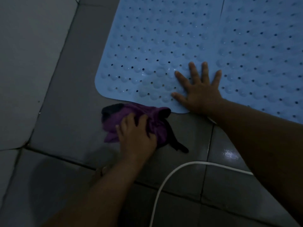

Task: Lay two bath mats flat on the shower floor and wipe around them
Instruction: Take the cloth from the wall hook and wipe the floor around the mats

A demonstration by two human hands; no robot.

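Note:
A blue rubber bath mat (155, 46) with bumps and small holes lies flat on the grey tiled floor. A second blue mat (265, 46) lies flat beside it on the right, their edges meeting at a seam. My right hand (200, 92) presses flat on the first mat's near edge, fingers spread. My left hand (136, 135) grips a bunched purple and black cloth (131, 115) on the tiles, just in front of the mat's near left corner.
A white hose or cable (165, 181) curves over the floor tiles (68, 104) near my arms. A pale wall (24, 54) rises on the left. A wet glare patch (229, 154) shines on a tile under my right forearm.

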